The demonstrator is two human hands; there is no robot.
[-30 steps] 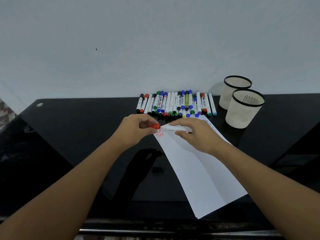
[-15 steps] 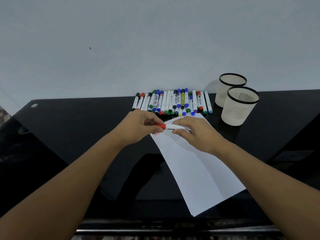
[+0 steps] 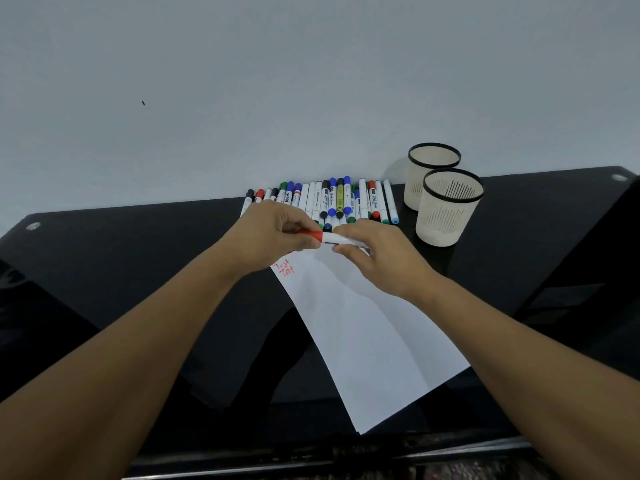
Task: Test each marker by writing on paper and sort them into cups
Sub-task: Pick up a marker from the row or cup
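Red-capped white marker (image 3: 329,238) held level above the far end of the paper (image 3: 363,327), cap end gripped in the left hand (image 3: 273,237), barrel pinched by the right hand (image 3: 377,258). White sheet lying slantwise on the black surface (image 3: 138,271), red scribbles (image 3: 284,268) near its far left corner. Row of capped markers (image 3: 332,202) side by side beyond it. Two cream slotted cups (image 3: 446,206) with black rims upright to the right, touching or nearly so.

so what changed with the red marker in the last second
The red cap, pinched in the left hand, was apart from the marker a second ago; now it sits pushed onto the end of the barrel. Both hands rose slightly off the paper, uncovering the red scribbles. The right hand kept its hold on the barrel. The marker row and both cups stayed put.
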